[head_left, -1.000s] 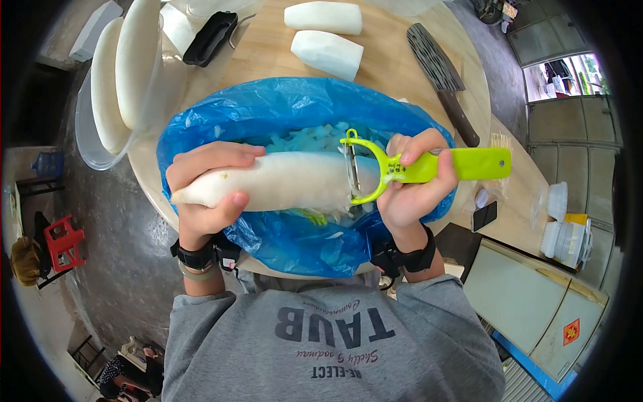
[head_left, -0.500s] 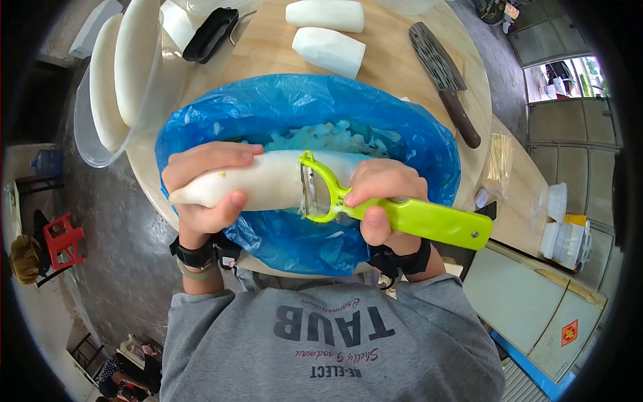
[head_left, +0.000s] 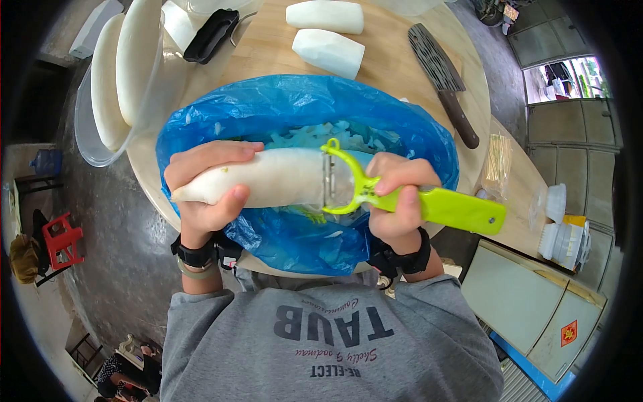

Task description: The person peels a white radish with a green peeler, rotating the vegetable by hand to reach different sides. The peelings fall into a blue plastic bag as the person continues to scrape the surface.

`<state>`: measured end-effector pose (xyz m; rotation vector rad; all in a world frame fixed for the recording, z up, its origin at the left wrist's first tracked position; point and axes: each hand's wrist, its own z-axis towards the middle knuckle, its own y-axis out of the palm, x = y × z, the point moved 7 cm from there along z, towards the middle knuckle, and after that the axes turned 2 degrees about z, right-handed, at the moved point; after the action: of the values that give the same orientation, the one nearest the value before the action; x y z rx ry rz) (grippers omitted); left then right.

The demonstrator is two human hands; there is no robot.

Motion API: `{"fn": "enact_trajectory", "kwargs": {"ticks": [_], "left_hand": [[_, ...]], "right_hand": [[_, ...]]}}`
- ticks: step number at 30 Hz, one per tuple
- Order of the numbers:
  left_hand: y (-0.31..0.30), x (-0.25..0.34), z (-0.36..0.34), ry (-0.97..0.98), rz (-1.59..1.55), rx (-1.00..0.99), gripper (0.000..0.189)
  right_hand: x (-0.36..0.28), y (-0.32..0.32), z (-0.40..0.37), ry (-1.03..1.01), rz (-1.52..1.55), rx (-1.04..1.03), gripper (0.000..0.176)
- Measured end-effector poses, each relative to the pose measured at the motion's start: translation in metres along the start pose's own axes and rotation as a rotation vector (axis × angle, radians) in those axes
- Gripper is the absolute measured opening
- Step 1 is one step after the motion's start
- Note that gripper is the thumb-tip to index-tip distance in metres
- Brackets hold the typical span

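My left hand point(head_left: 211, 184) is wrapped round the tapered left end of a white radish point(head_left: 281, 175), which lies level above a blue plastic bag point(head_left: 268, 94). My right hand point(head_left: 404, 197) grips a lime-green peeler point(head_left: 462, 210) by its handle. The peeler's metal blade crosses the radish near its right end. Inside the bag lie many pale peel shavings point(head_left: 335, 136). Part of the radish's right end is hidden behind the peeler and my right fingers.
Two peeled radish pieces point(head_left: 328, 52) rest on a wooden board point(head_left: 261, 53), with a dark-bladed knife point(head_left: 445, 87) to their right. Whole radishes point(head_left: 107, 87) stand in a clear container point(head_left: 84, 130) at left. A black tray point(head_left: 209, 37) and a bundle of skewers point(head_left: 497, 161) are also there.
My right hand has drawn the peeler rightward along the radish, from about its middle to nearer its right end. My left hand keeps its hold in nearly the same place.
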<state>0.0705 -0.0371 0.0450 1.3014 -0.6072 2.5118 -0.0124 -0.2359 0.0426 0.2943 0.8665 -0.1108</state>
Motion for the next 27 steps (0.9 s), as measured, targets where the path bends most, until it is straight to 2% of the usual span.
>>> {"fn": "enact_trajectory", "kwargs": {"ticks": [2,3,7,10,13,17,20,23,27], "left_hand": [[0.0,0.0,0.0,-0.016,-0.002,0.01,0.033],[0.0,0.0,0.0,-0.033,-0.003,0.02,0.033],[-0.001,-0.002,-0.001,-0.072,-0.007,0.03,0.032],[-0.001,-0.003,-0.001,-0.068,0.001,0.026,0.032],[-0.001,-0.002,-0.001,-0.074,0.013,0.016,0.032],[-0.001,-0.001,0.0,-0.065,-0.007,0.025,0.032],[-0.001,0.0,0.001,-0.076,0.0,0.013,0.031],[-0.001,0.0,0.0,-0.081,0.0,0.014,0.031],[-0.002,-0.001,-0.001,-0.084,0.01,0.014,0.032]], "right_hand": [[-0.002,0.009,-0.001,0.02,-0.119,-0.094,0.015],[0.0,0.011,-0.002,0.111,-0.153,-0.138,0.011],[0.003,0.021,0.001,0.212,-0.154,-0.216,0.008],[0.003,0.014,0.002,0.117,-0.289,-0.174,0.009],[0.007,-0.003,0.0,0.12,-0.262,-0.009,0.013],[0.004,-0.013,0.002,0.128,-0.038,0.146,0.026],[0.002,-0.003,0.004,0.099,-0.191,0.139,0.024],[0.004,-0.001,0.0,0.071,-0.054,0.021,0.017],[-0.001,0.013,0.003,0.045,-0.206,-0.118,0.011]]}}
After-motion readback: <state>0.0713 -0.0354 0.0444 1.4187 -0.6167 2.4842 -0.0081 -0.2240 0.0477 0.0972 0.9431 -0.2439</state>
